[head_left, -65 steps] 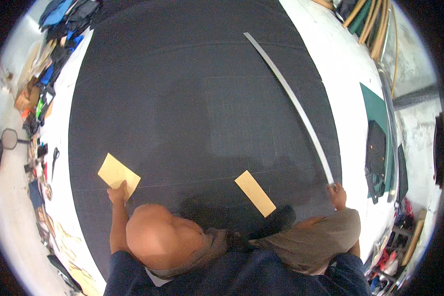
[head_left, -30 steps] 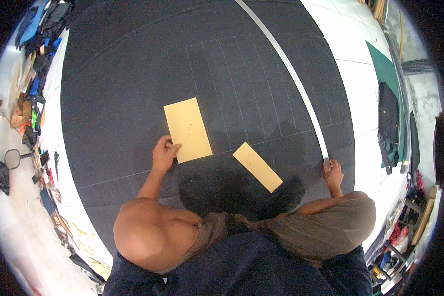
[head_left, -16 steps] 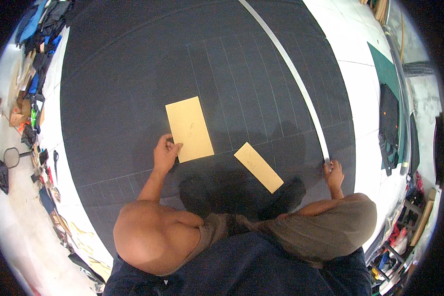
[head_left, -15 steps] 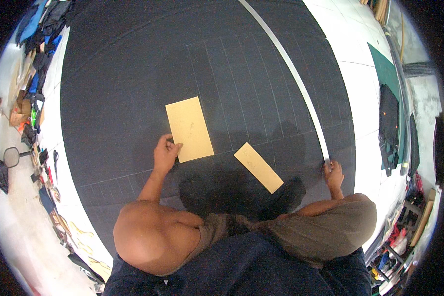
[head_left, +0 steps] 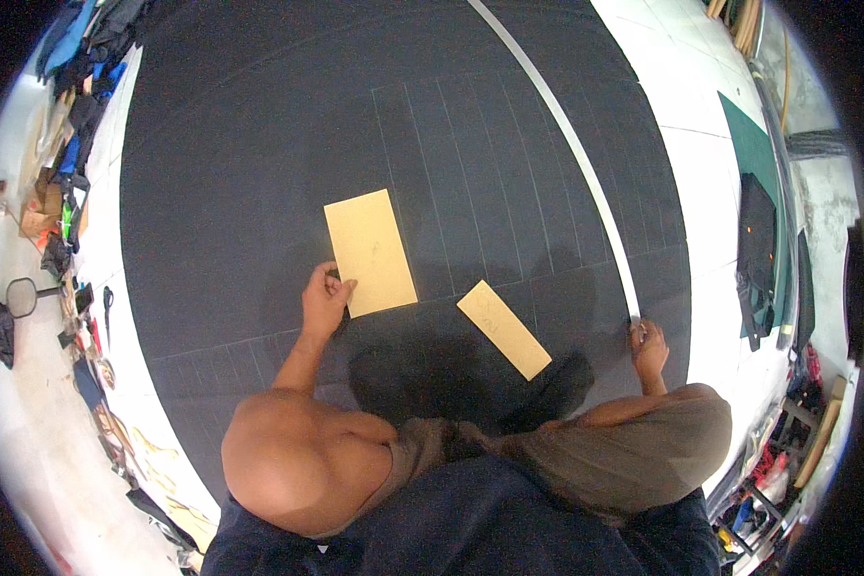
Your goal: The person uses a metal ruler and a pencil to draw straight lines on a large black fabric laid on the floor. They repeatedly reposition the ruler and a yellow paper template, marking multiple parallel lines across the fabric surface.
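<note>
My left hand (head_left: 325,300) is closed at the lower left edge of a yellow rectangular card template (head_left: 372,245), the thumb lapping over its edge. What lies in the dark gap between thumb and forefinger is hard to make out. My right hand (head_left: 649,348) grips the near end of a long metal ruler (head_left: 586,165), which runs away to the far edge of view and looks curved through the lens. Between my hands lies a narrow yellow card strip (head_left: 504,331), set at a slant. All of these are on black fabric (head_left: 230,192) marked with thin pale parallel lines.
White tiled floor (head_left: 696,158) borders the fabric. Along the left lie clothes, bags and a racket-shaped thing (head_left: 22,297). On the right are a green board (head_left: 754,134), a black bag (head_left: 756,250) and a cluttered rack (head_left: 787,432). My bent knees frame the near side.
The view has shifted slightly. My right hand still grips the ruler's end, its fingers curled a little differently. My left hand and both cards have stayed in place on the fabric.
</note>
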The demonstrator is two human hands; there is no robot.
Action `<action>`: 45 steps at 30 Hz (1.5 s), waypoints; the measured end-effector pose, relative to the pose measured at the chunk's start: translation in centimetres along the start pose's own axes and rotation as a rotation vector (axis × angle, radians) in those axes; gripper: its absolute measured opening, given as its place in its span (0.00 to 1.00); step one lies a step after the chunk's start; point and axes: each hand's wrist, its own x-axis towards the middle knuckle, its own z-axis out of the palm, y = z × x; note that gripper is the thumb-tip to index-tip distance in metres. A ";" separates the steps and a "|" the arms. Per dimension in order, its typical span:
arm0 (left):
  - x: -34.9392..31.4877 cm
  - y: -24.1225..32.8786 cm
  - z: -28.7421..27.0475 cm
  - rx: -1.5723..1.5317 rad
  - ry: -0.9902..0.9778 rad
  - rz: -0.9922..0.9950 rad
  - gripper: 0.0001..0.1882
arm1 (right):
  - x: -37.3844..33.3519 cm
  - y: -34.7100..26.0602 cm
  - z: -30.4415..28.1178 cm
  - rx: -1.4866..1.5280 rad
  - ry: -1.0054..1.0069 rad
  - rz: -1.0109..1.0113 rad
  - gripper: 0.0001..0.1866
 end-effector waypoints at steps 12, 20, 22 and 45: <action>-0.1 0.4 -0.2 0.006 -0.006 -0.023 0.24 | 0.1 -0.3 0.6 0.041 0.002 0.030 0.22; 0.0 0.2 -0.2 0.009 -0.013 0.003 0.24 | -0.1 -0.9 0.2 0.018 -0.010 0.053 0.22; 0.0 0.2 -0.1 -0.003 -0.012 -0.004 0.24 | 0.0 -0.8 0.1 0.018 -0.015 0.061 0.22; -3.7 0.8 6.5 0.466 -0.032 0.618 0.22 | 10.1 -16.2 -21.1 -0.028 0.008 -0.716 0.13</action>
